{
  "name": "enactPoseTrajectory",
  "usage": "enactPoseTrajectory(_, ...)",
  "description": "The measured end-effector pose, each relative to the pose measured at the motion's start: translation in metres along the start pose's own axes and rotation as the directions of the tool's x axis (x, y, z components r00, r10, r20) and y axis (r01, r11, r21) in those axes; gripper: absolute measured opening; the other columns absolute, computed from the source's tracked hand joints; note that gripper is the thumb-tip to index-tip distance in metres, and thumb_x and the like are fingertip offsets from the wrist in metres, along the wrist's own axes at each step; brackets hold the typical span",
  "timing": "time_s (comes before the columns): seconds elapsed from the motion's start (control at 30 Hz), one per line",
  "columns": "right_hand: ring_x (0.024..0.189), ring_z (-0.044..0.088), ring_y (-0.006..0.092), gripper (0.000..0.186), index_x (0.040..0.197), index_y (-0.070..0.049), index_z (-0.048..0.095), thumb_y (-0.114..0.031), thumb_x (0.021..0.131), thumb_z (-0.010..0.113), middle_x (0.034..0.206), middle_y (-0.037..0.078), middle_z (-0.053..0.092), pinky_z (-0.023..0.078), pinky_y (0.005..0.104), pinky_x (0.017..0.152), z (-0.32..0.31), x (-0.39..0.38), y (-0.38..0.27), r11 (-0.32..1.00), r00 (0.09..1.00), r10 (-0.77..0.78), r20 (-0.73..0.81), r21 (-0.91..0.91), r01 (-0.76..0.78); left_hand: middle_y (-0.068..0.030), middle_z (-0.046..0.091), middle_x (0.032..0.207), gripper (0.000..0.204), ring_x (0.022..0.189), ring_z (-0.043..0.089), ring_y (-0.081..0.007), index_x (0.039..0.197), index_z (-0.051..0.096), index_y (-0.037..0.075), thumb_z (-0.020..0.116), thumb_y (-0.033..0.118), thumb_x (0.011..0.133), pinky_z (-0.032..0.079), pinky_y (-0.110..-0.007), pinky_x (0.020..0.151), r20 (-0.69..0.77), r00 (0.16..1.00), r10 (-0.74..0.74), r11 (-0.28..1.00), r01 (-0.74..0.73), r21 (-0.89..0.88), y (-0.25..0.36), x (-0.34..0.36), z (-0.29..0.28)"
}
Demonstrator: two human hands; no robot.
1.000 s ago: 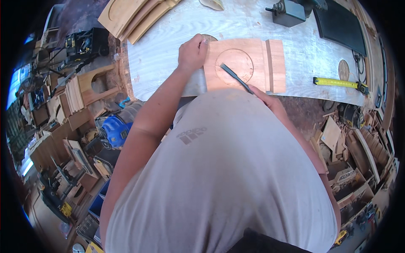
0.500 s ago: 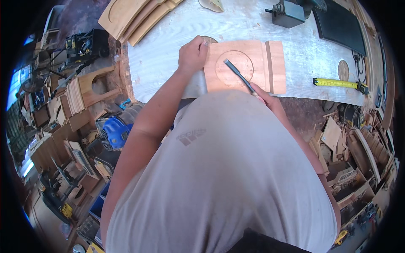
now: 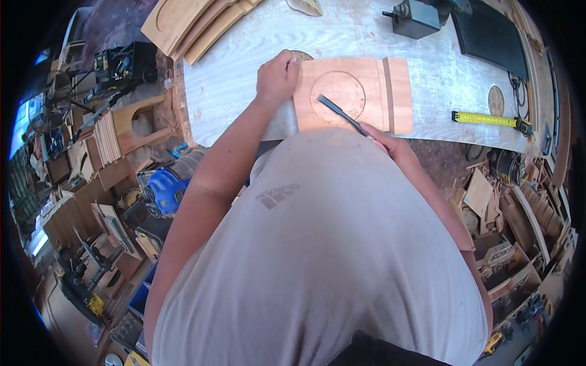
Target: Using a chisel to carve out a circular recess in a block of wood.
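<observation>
A reddish wooden panel (image 3: 372,79) lies flat on the pale workbench, with a shallow round recess and a groove across its right part. My left hand (image 3: 278,76) is closed on the panel's upper left edge and steadies it. In my right hand (image 3: 384,141), partly hidden by my shirt, I grip a chisel (image 3: 342,114). Its steel blade points up and left, with the tip over the left part of the round recess. Whether the tip touches the wood I cannot tell. The chisel's handle is mostly hidden by my fingers.
Curved wooden pieces (image 3: 201,27) are stacked at the bench's upper left. A yellow tape measure (image 3: 488,119) lies extended at the right, near a dark flat panel (image 3: 488,39). A grey metal tool (image 3: 415,21) stands at the far side. Wood offcuts and a blue machine (image 3: 165,190) surround the bench.
The chisel's blade has swung left and down across the round recess, lying at a flatter slant. My right hand has shifted slightly; my left hand stays at the panel's edge.
</observation>
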State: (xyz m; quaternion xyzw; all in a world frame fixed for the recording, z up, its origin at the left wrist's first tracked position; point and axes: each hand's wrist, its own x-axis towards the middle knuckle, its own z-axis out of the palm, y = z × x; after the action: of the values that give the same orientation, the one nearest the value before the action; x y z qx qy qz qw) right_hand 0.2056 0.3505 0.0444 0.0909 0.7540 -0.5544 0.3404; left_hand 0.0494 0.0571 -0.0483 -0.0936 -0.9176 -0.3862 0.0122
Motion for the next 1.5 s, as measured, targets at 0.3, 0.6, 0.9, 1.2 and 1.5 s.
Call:
enactPoseTrajectory(0.3,0.094,0.066,0.0133,0.038,0.145,-0.023,0.060,-0.017,0.108,0.053,0.112,0.009,0.075,0.051,0.0309,0.090,-0.008,-0.006,0.005,0.998,0.999,-0.004,0.038,-0.066,0.006,-0.0205,0.066,0.078,0.022,0.075,0.066,-0.0444,0.090,0.058,0.006,0.057,0.026,0.098,0.051,-0.053,0.071,0.006,1.000,-0.010,1.000,0.010,0.026,0.000,0.000,0.000)
enactPoseTrajectory(0.6,0.104,0.072,0.0227,0.039,0.145,-0.023,0.058,-0.018,0.107,0.056,0.123,0.015,0.073,0.051,0.0331,0.094,-0.016,-0.012,0.002,0.988,0.998,-0.049,0.037,-0.143,0.053,-0.0213,0.066,0.079,0.021,0.078,0.065,-0.0449,0.091,0.058,0.006,0.056,0.025,0.098,0.050,-0.053,0.073,0.014,0.999,-0.032,0.999,0.031,0.038,0.001,0.001,-0.001)
enactPoseTrajectory(0.9,0.117,0.069,0.0301,0.039,0.145,-0.020,0.059,-0.017,0.105,0.057,0.132,0.014,0.069,0.051,0.0340,0.101,-0.021,0.000,0.000,0.957,0.984,-0.169,0.052,-0.232,0.176,-0.0203,0.067,0.081,0.020,0.079,0.065,-0.0446,0.093,0.058,0.006,0.056,0.026,0.098,0.050,-0.054,0.075,0.020,0.998,-0.058,0.998,0.058,0.033,0.003,0.002,0.000)
enactPoseTrajectory(1.2,0.118,0.069,0.0297,0.040,0.145,-0.021,0.058,-0.019,0.105,0.057,0.132,0.015,0.069,0.051,0.0336,0.100,-0.021,-0.004,0.011,0.983,0.992,-0.102,0.072,-0.144,0.112,-0.0211,0.068,0.084,0.020,0.082,0.066,-0.0446,0.094,0.059,0.006,0.056,0.025,0.098,0.051,-0.053,0.075,0.040,0.996,-0.075,0.997,0.074,0.030,0.006,0.004,-0.003)
enactPoseTrajectory(1.5,0.116,0.069,0.0335,0.041,0.145,-0.024,0.058,-0.019,0.105,0.057,0.134,0.014,0.068,0.053,0.0351,0.099,-0.031,-0.006,0.019,0.927,0.967,-0.241,0.087,-0.276,0.255,-0.0205,0.064,0.073,0.024,0.072,0.065,-0.0431,0.091,0.059,0.005,0.056,0.027,0.099,0.049,-0.050,0.066,-0.036,0.999,0.003,1.000,-0.002,0.008,0.001,0.001,0.001)
